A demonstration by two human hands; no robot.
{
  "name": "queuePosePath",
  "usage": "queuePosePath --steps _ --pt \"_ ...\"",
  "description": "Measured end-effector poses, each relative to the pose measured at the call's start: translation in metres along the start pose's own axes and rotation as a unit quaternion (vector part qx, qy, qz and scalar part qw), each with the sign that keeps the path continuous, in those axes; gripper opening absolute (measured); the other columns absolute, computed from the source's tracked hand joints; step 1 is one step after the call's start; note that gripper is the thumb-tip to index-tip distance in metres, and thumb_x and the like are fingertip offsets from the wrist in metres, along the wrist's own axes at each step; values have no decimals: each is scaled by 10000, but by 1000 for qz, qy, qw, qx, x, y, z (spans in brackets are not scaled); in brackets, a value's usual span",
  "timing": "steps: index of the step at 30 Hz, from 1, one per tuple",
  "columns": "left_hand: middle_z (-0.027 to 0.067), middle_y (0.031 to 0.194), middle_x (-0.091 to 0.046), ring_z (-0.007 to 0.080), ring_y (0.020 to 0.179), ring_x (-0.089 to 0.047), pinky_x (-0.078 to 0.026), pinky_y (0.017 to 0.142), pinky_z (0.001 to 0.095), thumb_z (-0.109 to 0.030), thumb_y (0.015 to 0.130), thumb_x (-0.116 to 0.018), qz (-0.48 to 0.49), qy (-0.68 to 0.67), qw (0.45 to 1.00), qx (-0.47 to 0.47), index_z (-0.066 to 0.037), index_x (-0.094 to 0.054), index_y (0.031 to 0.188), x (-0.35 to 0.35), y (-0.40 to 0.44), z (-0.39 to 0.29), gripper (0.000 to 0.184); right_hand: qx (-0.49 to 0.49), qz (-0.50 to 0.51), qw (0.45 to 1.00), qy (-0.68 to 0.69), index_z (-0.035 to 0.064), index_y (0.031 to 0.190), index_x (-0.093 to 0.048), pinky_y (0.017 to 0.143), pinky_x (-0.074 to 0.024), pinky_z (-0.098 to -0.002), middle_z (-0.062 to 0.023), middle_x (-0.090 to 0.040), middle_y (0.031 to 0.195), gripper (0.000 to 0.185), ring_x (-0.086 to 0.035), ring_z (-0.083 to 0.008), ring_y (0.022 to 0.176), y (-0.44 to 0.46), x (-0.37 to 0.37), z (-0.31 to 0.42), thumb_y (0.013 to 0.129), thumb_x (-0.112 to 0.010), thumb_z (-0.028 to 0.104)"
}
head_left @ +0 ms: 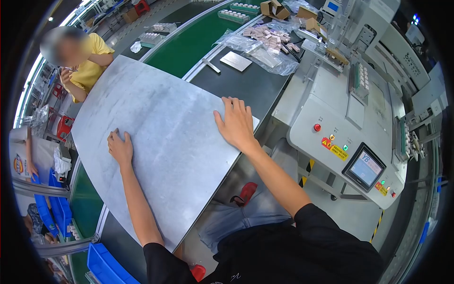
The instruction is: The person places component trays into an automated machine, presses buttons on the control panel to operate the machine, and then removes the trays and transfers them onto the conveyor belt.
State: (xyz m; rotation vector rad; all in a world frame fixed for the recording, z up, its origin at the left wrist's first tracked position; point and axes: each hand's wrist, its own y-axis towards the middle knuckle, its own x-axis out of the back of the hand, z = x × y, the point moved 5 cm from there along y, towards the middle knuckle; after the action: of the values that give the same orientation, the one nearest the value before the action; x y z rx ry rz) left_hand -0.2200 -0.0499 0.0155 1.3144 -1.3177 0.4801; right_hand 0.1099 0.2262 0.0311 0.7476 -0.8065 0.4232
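Note:
A large grey metal-topped board (165, 123) lies in front of me, set across the workbench and conveyor. My left hand (121, 148) rests on its left part, palm down, with thumb and fingers apart and nothing in them. Near the board's right edge, my right hand (236, 124) lies flat with its fingers stretched out, also holding nothing. Beyond the right hand, on the dark bench, are a flat silvery plate (236, 61) and a short metal bar (211, 66).
A machine with a touchscreen (363, 166) and a red button (317, 127) stands at right. Small pinkish blocks (272, 38) lie on plastic wrap at the back. A green conveyor (184, 49) runs behind the board. A person in a yellow shirt (97, 66) sits across. Blue bins (106, 265) are lower left.

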Motion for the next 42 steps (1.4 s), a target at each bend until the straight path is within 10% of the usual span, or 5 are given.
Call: queuePosePath --steps 42 --pt "149 1444 -492 357 1327 -473 -362 1089 515 -450 962 -537 12 45 999 -8 -138 -543 1403 -14 13 17 540 5 -23 1000 10 -32 1245 -588 882 -405 -403 -181 -612 1191 456 -549 -299 1092 -2 -1 -4 934 -634 299"
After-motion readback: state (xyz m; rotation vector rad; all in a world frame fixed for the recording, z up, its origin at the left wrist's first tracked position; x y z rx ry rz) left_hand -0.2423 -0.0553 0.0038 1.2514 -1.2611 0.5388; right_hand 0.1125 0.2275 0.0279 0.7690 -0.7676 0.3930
